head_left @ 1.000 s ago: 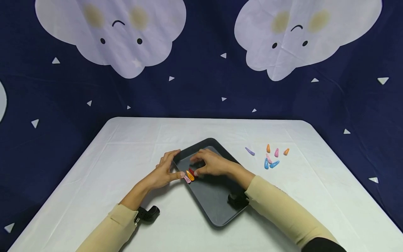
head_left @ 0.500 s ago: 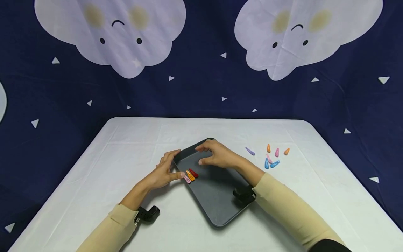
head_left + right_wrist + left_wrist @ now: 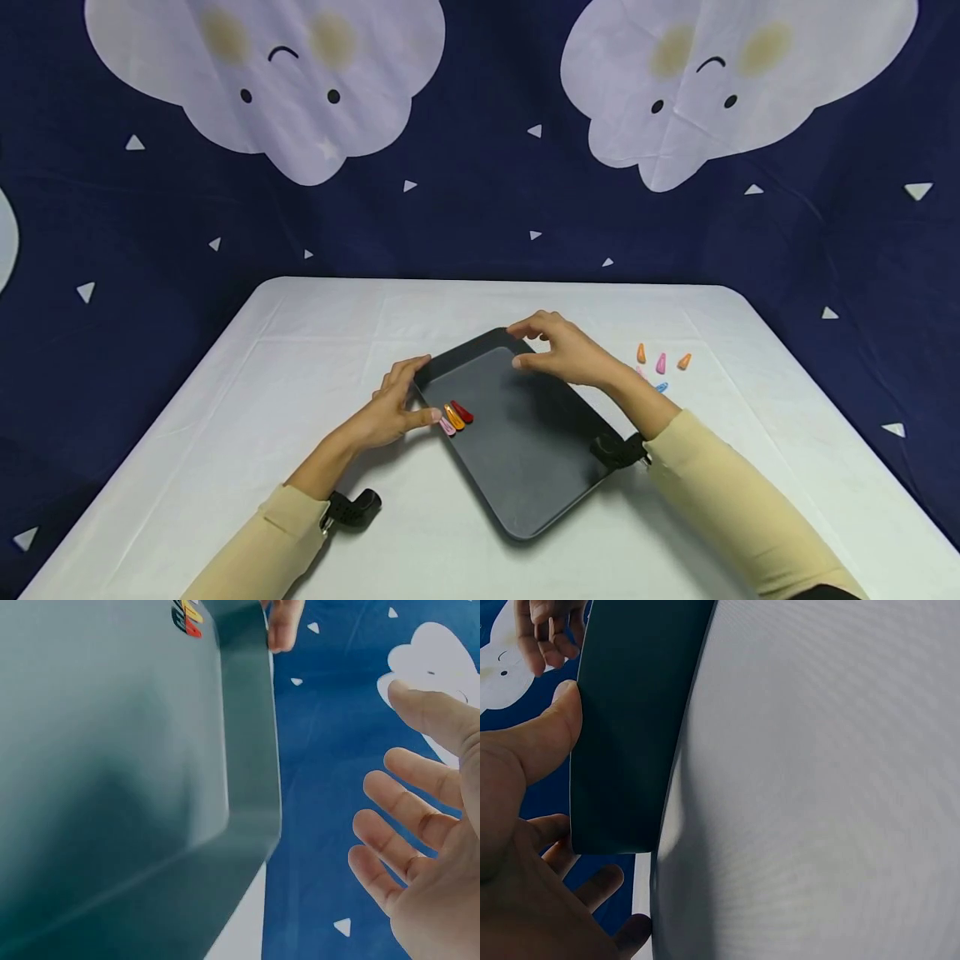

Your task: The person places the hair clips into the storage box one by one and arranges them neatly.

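Note:
My left hand point(image 3: 386, 412) holds the corner of a dark grey baking tray point(image 3: 510, 475), its thumb against the left rim and its fingers around the far-left corner. Inside the tray, beside that thumb, a pink hair clip point(image 3: 447, 427), an orange hair clip point(image 3: 453, 417) and a red hair clip point(image 3: 462, 412) lie in a row. Over the tray's far-right edge hovers my right hand point(image 3: 566, 354), fingers loosely bent and holding nothing. In the right wrist view, this hand point(image 3: 435, 832) shows spread fingers, apart from the tray.
To the right of the tray, several loose hair clips lie on the white table point(image 3: 330, 333), among them an orange clip point(image 3: 641, 353), a pink clip point(image 3: 661, 363) and a blue clip point(image 3: 662, 387). My right forearm hides others. A dark blue cloth point(image 3: 480, 217) hangs behind.
My right hand has let go of the red clip, which stays beside the orange one, and has moved up and right to the tray's far-right edge. My left hand stays put.

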A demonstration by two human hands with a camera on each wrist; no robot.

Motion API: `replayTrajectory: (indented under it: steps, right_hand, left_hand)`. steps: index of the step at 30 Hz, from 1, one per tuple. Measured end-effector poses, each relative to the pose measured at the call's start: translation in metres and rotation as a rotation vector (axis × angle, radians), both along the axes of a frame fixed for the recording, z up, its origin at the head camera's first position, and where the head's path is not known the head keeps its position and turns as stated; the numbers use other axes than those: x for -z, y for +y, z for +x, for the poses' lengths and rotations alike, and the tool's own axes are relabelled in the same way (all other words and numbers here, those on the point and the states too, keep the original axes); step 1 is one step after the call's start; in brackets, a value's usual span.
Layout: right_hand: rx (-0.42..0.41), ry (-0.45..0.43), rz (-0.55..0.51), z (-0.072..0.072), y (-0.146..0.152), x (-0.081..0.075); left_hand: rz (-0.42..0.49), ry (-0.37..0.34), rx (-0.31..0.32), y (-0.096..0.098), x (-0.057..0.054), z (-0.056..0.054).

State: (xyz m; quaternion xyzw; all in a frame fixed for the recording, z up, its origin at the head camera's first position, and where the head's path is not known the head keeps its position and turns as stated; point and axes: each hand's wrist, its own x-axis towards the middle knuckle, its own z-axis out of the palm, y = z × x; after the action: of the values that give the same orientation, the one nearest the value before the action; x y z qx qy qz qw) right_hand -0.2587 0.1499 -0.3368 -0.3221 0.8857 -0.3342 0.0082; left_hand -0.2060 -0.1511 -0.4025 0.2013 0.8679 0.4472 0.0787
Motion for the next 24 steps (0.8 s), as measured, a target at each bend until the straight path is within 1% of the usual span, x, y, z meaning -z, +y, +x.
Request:
replayTrajectory:
  steps: [6, 11, 18, 24]
  right_hand:
    - [0.050, -0.010, -0.009, 0.000, 0.020, -0.003]
    - [0.096, -0.009, 0.001, 0.002, 0.036, -0.002]
    - [0.163, -0.043, 0.020, 0.004, 0.060, 0.006]
    - [0.215, -0.041, 0.034, 0.007, 0.080, 0.013]
  left_hand:
    - [0.009, 0.000, 0.000, 0.001, 0.000, 0.000]
    - [0.004, 0.006, 0.004, 0.000, 0.001, 0.000]
    - [0.003, 0.008, 0.002, 0.000, 0.001, -0.001]
    - [0.009, 0.004, 0.000, 0.000, 0.000, 0.000]
